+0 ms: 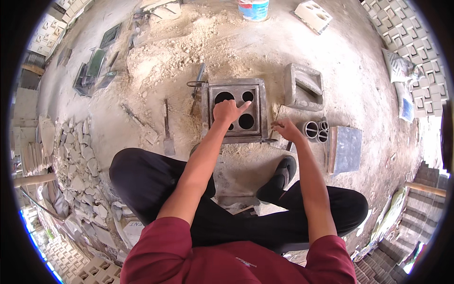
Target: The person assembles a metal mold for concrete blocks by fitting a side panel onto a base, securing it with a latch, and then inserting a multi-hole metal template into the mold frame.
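Observation:
A square grey mould box with a metal plate full of round holes lies on the dusty ground in front of me. My left hand is on this plate between the holes, thumb spread to the right; its other fingertips are partly hidden near the upper left hole. Just off the box's right side, my right hand has its fingers curled together around something thin that I cannot make out. Close by on the right stand several grey tube-shaped cores. Metal loop handles stick out from the box's corners.
A hollow concrete block and a flat grey slab lie on the right. Left of the box is a trowel; beyond are loose sand and a bucket. Broken stones cover the left side.

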{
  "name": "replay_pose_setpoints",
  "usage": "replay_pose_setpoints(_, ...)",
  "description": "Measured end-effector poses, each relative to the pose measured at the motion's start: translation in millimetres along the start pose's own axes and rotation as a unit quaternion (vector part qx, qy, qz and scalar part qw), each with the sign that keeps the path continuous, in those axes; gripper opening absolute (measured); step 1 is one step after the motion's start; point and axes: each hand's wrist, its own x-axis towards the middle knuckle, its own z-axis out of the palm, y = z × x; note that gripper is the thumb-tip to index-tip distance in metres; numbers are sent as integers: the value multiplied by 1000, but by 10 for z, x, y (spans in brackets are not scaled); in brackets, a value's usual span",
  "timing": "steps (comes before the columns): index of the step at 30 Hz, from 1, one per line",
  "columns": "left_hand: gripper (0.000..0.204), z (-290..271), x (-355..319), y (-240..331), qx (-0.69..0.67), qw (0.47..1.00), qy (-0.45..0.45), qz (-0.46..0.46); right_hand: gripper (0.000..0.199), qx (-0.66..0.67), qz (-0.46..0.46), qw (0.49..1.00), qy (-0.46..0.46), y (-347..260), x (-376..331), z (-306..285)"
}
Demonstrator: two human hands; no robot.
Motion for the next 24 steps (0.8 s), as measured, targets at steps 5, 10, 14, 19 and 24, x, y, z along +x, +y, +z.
replay_pose_setpoints(5,87,-30,20,-10,-12,1000,-10,-5,36,38,56,992,-104,109,-33,106)
replay_pose_setpoints(10,88,-59,23,-23,-11,999,-34,-13,46,-14,67,986,-155,49,-27,201)
replay_pose_setpoints(14,89,-29,27,-29,-11,1000,-13,0,60,-115,88,979,-145,-21,-9,361)
replay_pose_setpoints(19,91,-83,80,42,7,1000,-15,-9,58,-183,117,969,-120,-143,33,393)
replay_pose_setpoints(24,88,-35,4,-38,18,1000,-13,-1,50,-219,98,965,-104,-249,-48,530)
